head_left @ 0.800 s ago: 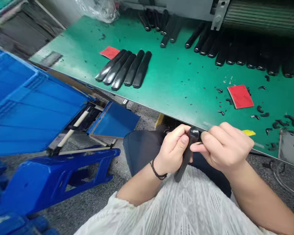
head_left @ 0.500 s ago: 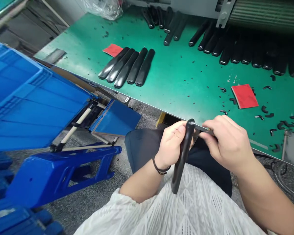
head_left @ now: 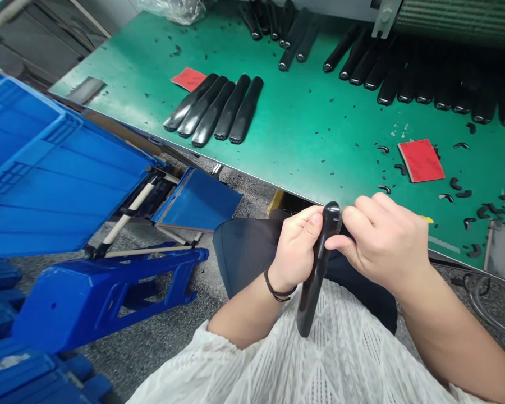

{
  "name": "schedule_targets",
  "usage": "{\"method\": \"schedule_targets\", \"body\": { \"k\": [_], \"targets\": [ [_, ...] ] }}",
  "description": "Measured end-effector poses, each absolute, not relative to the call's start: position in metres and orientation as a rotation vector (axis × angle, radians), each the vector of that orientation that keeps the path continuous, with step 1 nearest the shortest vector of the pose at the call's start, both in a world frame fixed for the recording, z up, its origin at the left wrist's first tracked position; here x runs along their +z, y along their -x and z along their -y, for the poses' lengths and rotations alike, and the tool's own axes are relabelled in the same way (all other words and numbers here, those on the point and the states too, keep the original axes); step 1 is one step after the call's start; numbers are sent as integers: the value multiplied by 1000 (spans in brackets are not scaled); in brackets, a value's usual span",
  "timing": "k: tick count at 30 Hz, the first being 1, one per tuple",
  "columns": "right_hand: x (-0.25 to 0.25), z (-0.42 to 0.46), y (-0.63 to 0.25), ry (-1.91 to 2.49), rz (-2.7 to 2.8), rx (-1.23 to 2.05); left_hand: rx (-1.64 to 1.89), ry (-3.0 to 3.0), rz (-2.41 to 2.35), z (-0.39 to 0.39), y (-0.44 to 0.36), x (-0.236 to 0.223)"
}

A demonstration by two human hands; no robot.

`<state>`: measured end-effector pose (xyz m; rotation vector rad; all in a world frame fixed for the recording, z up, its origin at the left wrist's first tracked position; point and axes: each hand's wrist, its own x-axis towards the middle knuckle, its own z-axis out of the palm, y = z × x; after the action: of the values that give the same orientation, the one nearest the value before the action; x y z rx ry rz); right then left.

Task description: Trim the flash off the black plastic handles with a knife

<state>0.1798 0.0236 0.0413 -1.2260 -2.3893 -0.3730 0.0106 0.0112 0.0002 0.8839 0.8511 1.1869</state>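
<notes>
My left hand (head_left: 298,247) is wrapped round a glossy black handle (head_left: 313,292), holding it tilted over my lap with the rounded end up. Beside that upper end, my right hand (head_left: 382,238) is closed round a knife (head_left: 426,219); only its yellow butt shows past the fingers, and the blade is mostly hidden at the handle. The right thumb reaches toward the handle's side. On the green table (head_left: 286,151) ahead, a group of similar black handles (head_left: 221,109) lies side by side, with a red pad (head_left: 188,79) partly under them.
More black handles (head_left: 423,84) line the back, below a machine with a ribbed roller (head_left: 458,19). A red square pad (head_left: 421,160) and curved black offcuts (head_left: 455,183) lie at right. Blue crates (head_left: 63,174) and a blue stool (head_left: 63,303) stand at left.
My right hand has moved left and turned, bringing the knife against the handle's upper end. The grey blade seen before is now mostly covered, and its yellow butt shows. The view has shifted slightly.
</notes>
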Motion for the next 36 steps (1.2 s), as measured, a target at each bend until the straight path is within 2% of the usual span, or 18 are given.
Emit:
{"method": "schedule_targets", "body": {
  "k": [6,17,36],
  "targets": [
    [34,-17,-176,1246,2390,-344,1213,-831,-869,-12,-16,4],
    [27,-1,-166,1160,2448,-85,1297,-736,-856,-24,-15,12],
    [23,19,-156,1067,2582,84,1394,-648,-1120,-53,-2,9]
  ]
}}
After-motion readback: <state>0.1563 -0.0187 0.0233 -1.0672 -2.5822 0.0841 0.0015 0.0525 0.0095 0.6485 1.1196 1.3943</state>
